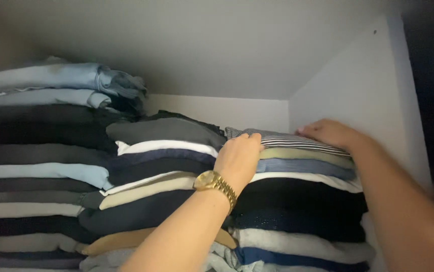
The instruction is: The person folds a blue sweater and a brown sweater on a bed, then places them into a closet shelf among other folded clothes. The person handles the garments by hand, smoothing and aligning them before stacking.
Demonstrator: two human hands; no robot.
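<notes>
Both hands' fingers (pixel 251 139) lie flat on striped shirt (pixel 297 141), gripping nothing; taller stacks (pixel 50 151) crowd beside.

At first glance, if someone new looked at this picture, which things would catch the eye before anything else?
Two bare hands stand out: the left hand, with a gold wristwatch, and the right hand both rest on a striped folded garment topping the right stack. Next come the tall stacks of folded clothes filling the white closet shelf from the left side to the right wall.
</notes>
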